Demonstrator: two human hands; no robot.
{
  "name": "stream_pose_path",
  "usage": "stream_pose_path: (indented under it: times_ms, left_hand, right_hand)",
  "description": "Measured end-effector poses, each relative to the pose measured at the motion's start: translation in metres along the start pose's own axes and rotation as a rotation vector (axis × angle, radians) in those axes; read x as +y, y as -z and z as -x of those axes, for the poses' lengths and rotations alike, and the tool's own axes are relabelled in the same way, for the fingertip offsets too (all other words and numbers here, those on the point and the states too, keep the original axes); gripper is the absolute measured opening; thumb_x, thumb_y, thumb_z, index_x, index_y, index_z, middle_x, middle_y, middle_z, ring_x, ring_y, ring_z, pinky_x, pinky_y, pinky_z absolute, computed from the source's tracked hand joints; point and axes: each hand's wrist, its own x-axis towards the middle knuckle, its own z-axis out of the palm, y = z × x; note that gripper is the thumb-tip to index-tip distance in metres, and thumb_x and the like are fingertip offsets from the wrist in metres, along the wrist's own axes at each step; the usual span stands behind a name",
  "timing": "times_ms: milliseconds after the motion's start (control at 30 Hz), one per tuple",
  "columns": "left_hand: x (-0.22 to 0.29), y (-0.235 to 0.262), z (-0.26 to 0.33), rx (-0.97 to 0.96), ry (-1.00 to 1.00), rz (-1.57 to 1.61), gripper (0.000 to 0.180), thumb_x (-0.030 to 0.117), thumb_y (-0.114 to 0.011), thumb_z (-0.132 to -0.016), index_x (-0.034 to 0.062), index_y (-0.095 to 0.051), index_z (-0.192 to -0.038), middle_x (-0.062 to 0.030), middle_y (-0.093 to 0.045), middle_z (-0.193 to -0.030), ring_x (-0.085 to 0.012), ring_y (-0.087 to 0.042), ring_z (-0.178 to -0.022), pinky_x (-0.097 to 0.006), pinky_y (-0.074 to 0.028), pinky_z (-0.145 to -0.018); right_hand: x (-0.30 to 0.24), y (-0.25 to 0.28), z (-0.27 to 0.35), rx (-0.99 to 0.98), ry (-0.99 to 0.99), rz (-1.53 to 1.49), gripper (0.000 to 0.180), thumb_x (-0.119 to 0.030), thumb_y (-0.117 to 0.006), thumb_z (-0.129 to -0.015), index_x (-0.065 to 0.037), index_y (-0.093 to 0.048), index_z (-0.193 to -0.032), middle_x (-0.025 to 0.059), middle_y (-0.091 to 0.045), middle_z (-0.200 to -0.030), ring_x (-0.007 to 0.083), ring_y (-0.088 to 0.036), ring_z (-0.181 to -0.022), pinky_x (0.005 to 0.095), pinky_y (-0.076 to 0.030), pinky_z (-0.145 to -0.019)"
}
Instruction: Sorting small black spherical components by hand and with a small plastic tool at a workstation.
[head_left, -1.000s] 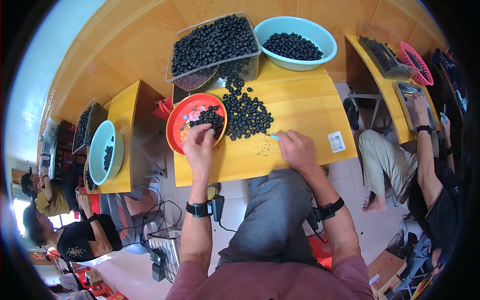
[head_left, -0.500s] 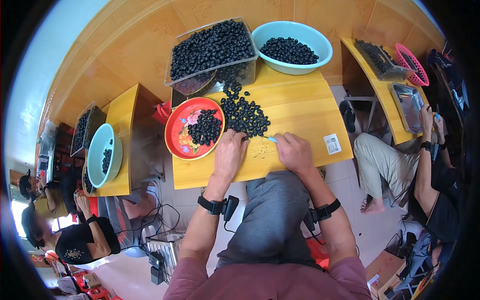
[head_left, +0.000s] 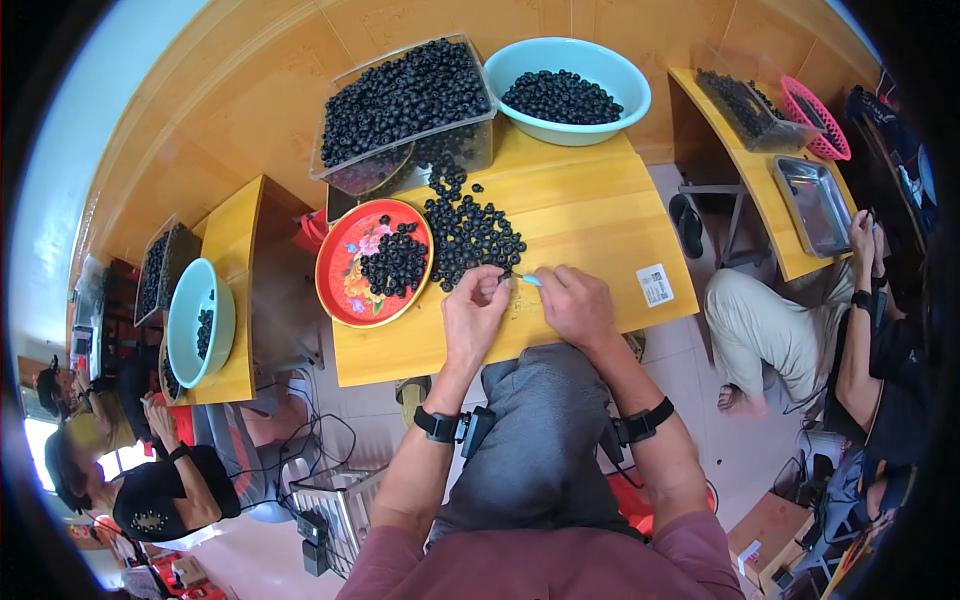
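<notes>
My left hand is closed in a pinch near the front edge of the yellow table. A small dark round bead seems to be between its fingertips, mostly hidden. In my right hand is a small tool with a light-blue handle, pointing left at the pinched bead; its tip is too small to make out. Just beyond the hands lies a loose pile of black beads. To the left, a red flowered round tray holds more of them. Pale crumbs lie between my hands.
At the back stand a clear plastic bin heaped with black beads and a light-blue basin partly filled. A white label is stuck at the right. Co-workers sit at side tables, with another blue basin and a metal tray.
My left hand has turned and opened its palm upward more, its fingertips now close to the tool. The whole view has shifted slightly. One bead now lies apart near the tray's far rim.
</notes>
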Motion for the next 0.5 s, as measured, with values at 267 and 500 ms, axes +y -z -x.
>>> stream_pose_path:
  times_ms: [267, 500]
  left_hand:
    - [-0.008, -0.005, 0.000, 0.001, 0.014, 0.149, 0.019, -0.001, -0.077, -0.094, -0.0016, -0.069, -0.111, -0.0020, -0.071, -0.099, -0.0069, -0.066, -0.087, -0.022, -0.054, -0.080]
    - [-0.017, -0.001, -0.001, 0.005, -0.029, 0.133, 0.019, -0.001, -0.079, -0.091, -0.0024, -0.072, -0.109, -0.0061, -0.072, -0.099, -0.0107, -0.070, -0.087, -0.025, -0.059, -0.082]
  right_hand:
    - [0.000, 0.002, 0.001, -0.004, -0.009, -0.006, 0.004, -0.010, -0.066, -0.087, -0.007, -0.067, -0.089, 0.0072, -0.058, -0.073, 0.0256, -0.066, -0.068, 0.0408, -0.054, -0.060]
    - [-0.002, 0.006, 0.000, 0.008, 0.055, -0.031, 0.010, -0.012, -0.066, -0.086, -0.007, -0.069, -0.094, 0.0070, -0.059, -0.074, 0.0250, -0.066, -0.068, 0.0395, -0.053, -0.059]
